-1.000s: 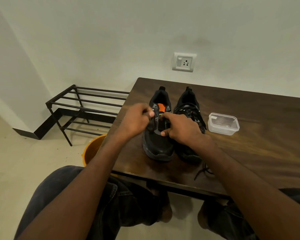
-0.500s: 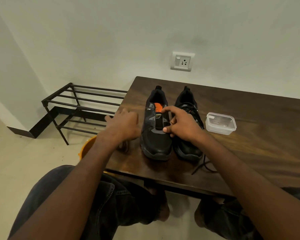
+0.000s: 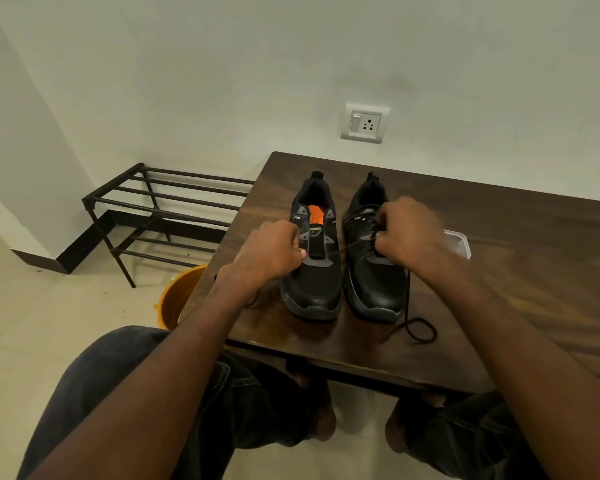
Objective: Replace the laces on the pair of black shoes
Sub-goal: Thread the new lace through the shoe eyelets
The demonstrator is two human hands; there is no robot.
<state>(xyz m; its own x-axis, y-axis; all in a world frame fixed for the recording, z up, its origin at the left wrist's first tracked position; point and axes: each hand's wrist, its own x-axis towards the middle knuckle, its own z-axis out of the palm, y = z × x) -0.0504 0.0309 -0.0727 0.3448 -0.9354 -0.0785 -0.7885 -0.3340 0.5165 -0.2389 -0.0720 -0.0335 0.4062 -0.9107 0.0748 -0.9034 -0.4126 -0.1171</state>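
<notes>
Head view: two black shoes side by side on desk (image 3: pixel 499 271), toes toward sitter, long axes running away. Left shoe (image 3: pixel 314 265) unlaced, right shoe (image 3: pixel 374 271) laced. Right hand (image 3: pixel 407 237) over right shoe, pinching lace (image 3: pixel 347 249); left hand (image 3: pixel 271 252) clenched beside left shoe, apparently on same strand. Loose lace end (image 3: pixel 418 329) coiled near desk edge. Likely step: drawing lace leftward from eyelets.

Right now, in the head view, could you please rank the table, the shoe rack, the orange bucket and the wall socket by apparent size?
1. table
2. shoe rack
3. orange bucket, partly hidden by the table
4. wall socket, though it is farthest away
</notes>
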